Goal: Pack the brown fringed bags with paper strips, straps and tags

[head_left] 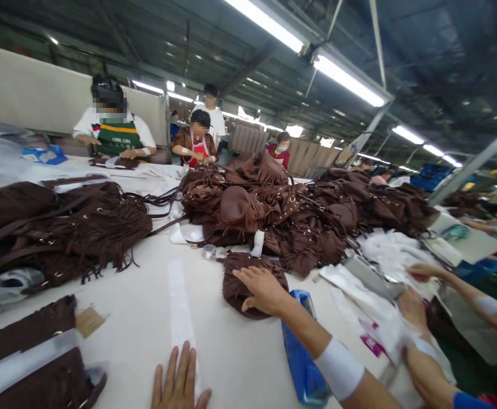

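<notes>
My left hand (178, 382) lies flat, fingers stretched out, on the near end of a long white paper-like strip (178, 301) on the table. My right hand (262, 289), a white band round its wrist, rests with spread fingers on top of a small dark brown fringed bag (231, 292). This bag lies flat, partly covered by the hand. Right beside the forearm stands a blue tape dispenser or tray (301, 352). Another brown bag, wrapped with a white band (26, 360), sits at the lower left.
A big heap of brown fringed bags (235, 207) runs across the middle of the pale table (137, 318). More bags (90, 218) lie at left. At right, co-workers' hands (412, 307) handle white wrapping (391, 255). Several people stand behind the table, one in a green apron (120, 139).
</notes>
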Demonstrator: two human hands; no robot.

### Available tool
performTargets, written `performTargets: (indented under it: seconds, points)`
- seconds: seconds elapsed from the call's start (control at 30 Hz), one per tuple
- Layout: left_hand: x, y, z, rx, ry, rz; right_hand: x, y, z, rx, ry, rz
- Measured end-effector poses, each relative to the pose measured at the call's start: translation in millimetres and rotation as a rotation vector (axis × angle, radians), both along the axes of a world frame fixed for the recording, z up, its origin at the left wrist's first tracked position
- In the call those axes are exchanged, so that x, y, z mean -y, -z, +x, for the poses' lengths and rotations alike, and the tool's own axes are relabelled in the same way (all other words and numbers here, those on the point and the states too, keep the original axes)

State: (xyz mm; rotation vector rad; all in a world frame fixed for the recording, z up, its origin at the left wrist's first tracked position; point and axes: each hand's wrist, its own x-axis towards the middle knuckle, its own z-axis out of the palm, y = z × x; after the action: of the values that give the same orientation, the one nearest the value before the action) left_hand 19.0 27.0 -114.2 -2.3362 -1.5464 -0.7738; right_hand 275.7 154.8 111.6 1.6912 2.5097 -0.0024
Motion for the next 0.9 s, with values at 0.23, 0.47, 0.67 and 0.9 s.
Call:
performTargets:
  seconds: [0.23, 0.47, 0.67, 0.9]
  points:
    - [0, -11.1, 0, -0.045, -0.001, 0.05, 2, -13.1, 11, 0.113, 0.102, 0.02]
    - [5, -22.3, 0, -0.104, -0.035, 0.037, 8, -47.5, -33, 0.011, 0.026, 0.129]
    - [6, -28.3, 1, -0.118, -0.062, 0.052, 14, -51.8, -71, -0.089, -0.007, 0.158]
    - [1, -16.9, 2, -0.118, -0.042, 0.133, 53, -31.3, -99, -0.276, -0.17, 0.224]
